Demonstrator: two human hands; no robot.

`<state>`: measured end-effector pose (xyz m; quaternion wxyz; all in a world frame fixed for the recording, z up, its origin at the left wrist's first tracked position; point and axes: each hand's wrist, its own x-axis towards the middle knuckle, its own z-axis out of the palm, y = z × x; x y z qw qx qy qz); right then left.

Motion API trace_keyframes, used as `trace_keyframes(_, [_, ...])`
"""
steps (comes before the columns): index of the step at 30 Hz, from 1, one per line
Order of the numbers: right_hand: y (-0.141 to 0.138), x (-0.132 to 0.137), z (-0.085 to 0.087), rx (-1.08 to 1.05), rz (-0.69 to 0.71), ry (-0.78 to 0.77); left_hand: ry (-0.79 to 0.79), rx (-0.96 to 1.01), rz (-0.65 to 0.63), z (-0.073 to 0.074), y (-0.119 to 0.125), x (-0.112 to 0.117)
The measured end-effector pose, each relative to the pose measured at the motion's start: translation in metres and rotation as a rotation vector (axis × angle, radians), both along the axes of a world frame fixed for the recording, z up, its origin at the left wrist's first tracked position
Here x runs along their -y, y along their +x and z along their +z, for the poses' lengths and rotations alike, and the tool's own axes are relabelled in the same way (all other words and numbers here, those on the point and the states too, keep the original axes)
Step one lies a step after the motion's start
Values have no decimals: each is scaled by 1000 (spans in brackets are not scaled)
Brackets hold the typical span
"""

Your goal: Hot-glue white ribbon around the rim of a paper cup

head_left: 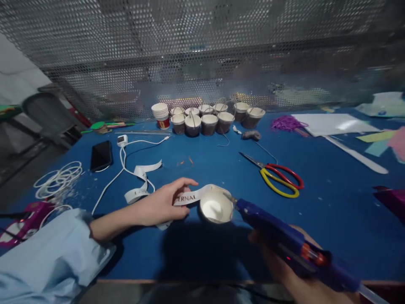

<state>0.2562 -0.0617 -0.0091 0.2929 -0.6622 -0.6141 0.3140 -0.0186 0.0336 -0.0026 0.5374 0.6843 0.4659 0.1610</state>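
Note:
My left hand pinches a white ribbon with dark printed letters. From my fingers the ribbon runs to the rim of a paper cup, whose pale inside faces up. The ribbon's loose tail curls on the table beyond my left wrist. My right hand is wrapped round a blue glue gun with a small red light. Its nozzle reaches the cup's right rim; whether it touches, I cannot tell. The gun hides part of my right fingers.
Several covered cups with cord handles stand at the back beside stacked paper cups. Scissors lie right of the cup. A phone, white cables and a magenta device sit left; purple strands lie back right.

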Motion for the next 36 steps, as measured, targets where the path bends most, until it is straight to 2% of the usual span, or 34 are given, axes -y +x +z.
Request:
trace_keyframes(3, [-11, -5, -6, -22, 28, -16, 299, -78, -41, 6, -2, -1])
trace_keyframes(6, [-20, -9, -14, -38, 37, -15, 589, -78, -198, 11, 0, -7])
trace_keyframes(9, [-29, -8, -14, -12, -16, 23, 816, -44, -365, 13, 3, -15])
trace_keyframes(14, [-42, -2, -9, -61, -69, 81, 1128, -199, -550, 13, 5, -29])
trace_keyframes(18, [-46, -1, -15, -165, -66, 131, 1260, -230, -578, 14, 8, -34])
trace_keyframes(22, [-48, 0, -22, -182, -98, 140, 1165, -179, -460, 17, 16, -37])
trace_keyframes(29, [-46, -4, -35, -162, -25, 280, 736, -10, -235, 14, 30, -42])
trace_keyframes(36, [-49, -9, -34, -152, -31, 277, 518, 87, -117, 10, 37, -41])
